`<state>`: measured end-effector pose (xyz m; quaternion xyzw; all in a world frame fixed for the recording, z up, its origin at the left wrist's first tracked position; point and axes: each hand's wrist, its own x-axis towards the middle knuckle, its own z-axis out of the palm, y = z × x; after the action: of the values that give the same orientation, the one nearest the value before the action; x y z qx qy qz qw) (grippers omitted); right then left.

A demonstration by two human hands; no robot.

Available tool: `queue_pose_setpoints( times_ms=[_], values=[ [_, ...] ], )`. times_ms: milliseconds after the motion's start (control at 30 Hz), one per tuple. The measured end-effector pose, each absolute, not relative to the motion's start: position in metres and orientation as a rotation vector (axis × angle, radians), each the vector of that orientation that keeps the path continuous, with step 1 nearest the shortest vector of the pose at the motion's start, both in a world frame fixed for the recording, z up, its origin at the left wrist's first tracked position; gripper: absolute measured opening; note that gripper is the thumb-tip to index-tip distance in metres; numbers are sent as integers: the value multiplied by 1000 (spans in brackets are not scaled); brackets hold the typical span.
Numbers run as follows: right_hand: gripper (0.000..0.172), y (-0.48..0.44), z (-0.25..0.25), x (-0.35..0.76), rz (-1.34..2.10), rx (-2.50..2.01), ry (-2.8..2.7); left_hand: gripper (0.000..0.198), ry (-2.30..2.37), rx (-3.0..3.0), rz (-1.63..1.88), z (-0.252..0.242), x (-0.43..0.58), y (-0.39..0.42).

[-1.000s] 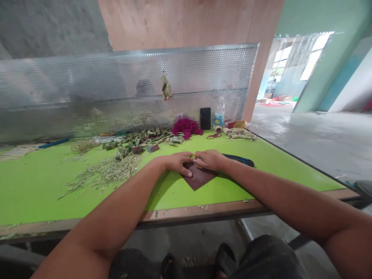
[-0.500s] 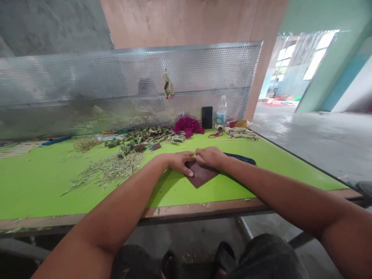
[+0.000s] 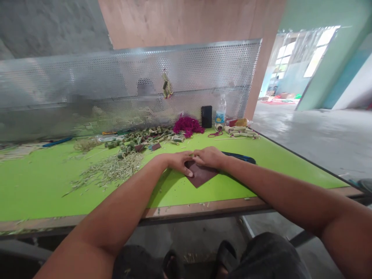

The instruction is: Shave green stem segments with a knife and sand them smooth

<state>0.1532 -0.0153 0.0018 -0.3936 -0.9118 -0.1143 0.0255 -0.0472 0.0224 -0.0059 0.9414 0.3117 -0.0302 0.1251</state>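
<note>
Can't tell if left hand or right hand is gripping; brown sheet underneath is looking light, bendy, edge-grabbable.

Maroon sheet, lime-green tabletop (and those vivid magenta strings)

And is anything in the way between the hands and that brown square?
No, nothing I can see. The left hand has its thumb on the brown square, and the right hand lies over its far side. The dark case is beyond the right wrist, not between.
</note>
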Motion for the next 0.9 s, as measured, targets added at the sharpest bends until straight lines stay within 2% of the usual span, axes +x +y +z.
queue_pose_setpoints(
  times_ms=[167, 300, 400, 533, 667, 800, 900],
  values=[
    [48, -18, 2, 153, -333, -1055, -2886, 90, 1006, 2709, -173, -4, -46, 20],
    [48, -15, 3, 156, -381, -1252, -2783, 91, 975, 2725, -158, -4, -46, 20],
    [47, -15, 3, 157, -329, -1074, -2882, 91, 1002, 2706, -181, -5, -47, 21],
    [47, -16, 4, 158, -355, -1249, -2822, 92, 998, 2723, -150, -5, -47, 21],
    [47, -16, 2, 158, -360, -1050, -2896, 91, 1014, 2717, -184, -4, -46, 21],
    [48, -12, 2, 158, -407, -1223, -2817, 89, 965, 2736, -124, -4, -45, 21],
    [48, -11, 2, 158, -387, -1076, -2884, 87, 979, 2719, -151, -3, -45, 21]
  ],
)
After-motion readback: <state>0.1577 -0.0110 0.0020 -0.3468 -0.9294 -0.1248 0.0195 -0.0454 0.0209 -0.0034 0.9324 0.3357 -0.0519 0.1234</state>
